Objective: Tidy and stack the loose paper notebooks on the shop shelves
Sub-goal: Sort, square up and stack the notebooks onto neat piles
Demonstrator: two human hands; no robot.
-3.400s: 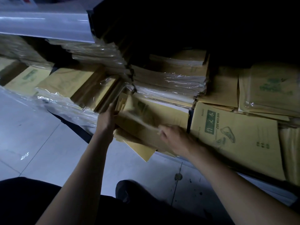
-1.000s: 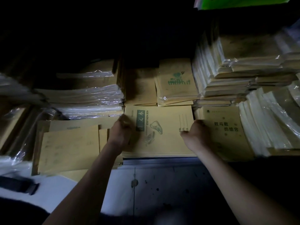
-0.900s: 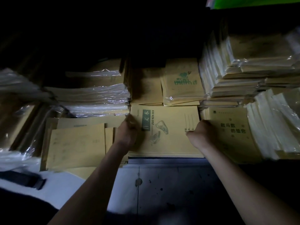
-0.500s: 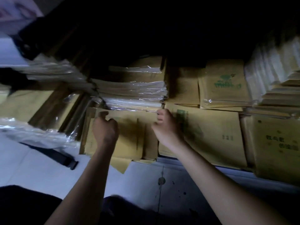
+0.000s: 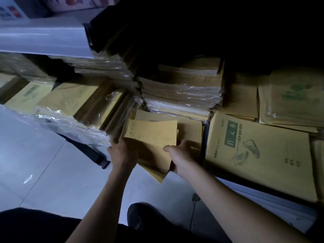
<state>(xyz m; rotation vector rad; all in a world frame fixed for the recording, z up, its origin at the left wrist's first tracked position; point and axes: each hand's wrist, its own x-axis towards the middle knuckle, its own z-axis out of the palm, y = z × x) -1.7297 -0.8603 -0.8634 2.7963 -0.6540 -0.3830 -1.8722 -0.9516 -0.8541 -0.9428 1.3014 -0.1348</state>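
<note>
A loose pile of thin kraft-paper notebooks lies on the low shelf and juts over its front edge. My left hand grips the pile's left side. My right hand holds its right side, thumb on the top cover. The top notebook is lifted and slightly bent. To the right lies a neat stack of notebooks with a green label. Behind the loose pile stands a plastic-wrapped bundle of notebooks.
More wrapped bundles lean at the left. A notebook pack with a green print sits at the far right. The dark shelf edge runs diagonally above the grey tiled floor. My shoe is below.
The view swung left and nearer. Both hands left the green-label stack and took hold of the loose pile to its left, raising its top notebook.
</note>
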